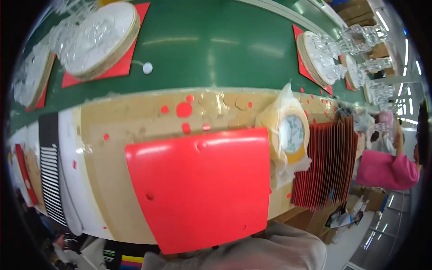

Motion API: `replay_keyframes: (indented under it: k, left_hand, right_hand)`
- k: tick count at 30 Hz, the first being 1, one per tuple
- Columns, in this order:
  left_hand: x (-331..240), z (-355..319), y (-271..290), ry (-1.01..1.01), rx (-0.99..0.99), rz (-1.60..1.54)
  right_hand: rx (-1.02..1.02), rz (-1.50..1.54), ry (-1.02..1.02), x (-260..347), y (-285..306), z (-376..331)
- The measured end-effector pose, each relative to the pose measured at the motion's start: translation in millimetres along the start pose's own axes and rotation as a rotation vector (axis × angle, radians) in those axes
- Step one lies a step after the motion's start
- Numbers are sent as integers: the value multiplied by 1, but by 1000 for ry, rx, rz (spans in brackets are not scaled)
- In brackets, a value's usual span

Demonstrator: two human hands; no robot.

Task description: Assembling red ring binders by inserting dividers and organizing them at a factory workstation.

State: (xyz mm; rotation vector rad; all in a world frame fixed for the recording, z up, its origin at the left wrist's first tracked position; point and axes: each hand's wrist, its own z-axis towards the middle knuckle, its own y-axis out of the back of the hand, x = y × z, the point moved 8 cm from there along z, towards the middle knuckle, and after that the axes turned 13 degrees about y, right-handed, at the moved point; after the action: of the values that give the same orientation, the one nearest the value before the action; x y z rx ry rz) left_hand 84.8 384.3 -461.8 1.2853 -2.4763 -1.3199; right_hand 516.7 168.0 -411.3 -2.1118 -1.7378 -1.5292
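The brown cardboard-topped table (112, 135) holds a flat shiny red plastic sheet (202, 189). Keep it square near the tape roll (290, 135). Your hands are hidden, so I cannot tell about your fingers.

Green belt (211, 49) carrying round plates (105, 38); stacked red sheets (330, 162) at right.

A: Where does the head view look from?
B: From above, tilted steeply down at the tabletop (108, 130), close over the red sheet (202, 189) at the near edge.
A: How wide?
B: Fisheye: edges bend toward the rim, taking in the green belt (216, 49) beyond and a person in pink (387, 171) at the right.
A: Another view?
B: Only this one
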Motion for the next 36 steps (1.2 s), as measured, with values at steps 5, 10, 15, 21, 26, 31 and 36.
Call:
replay_keyframes:
  k: [5,10,15,21,26,31,36]
  left_hand:
    - [-42,23,54,12,-57,-78]
    - [1,0,70,71,-65,-193]
    - [44,-15,78,75,-79,-375]
    - [102,-55,67,35,-1,-521]
    - [79,-72,64,-92,117,-586]
    - [-34,-203,94,-508,-158,30]
    - [-63,-252,109,-766,-267,371]
  right_hand:
    - [34,42,75,46,-32,36]
    - [67,5,154,40,-38,21]
    - [60,-20,307,49,-43,7]
    - [-41,-49,408,16,-11,-59]
    - [-225,-20,456,9,34,-104]
    - [-391,-168,255,15,91,-146]
    - [-1218,256,861,121,269,-292]
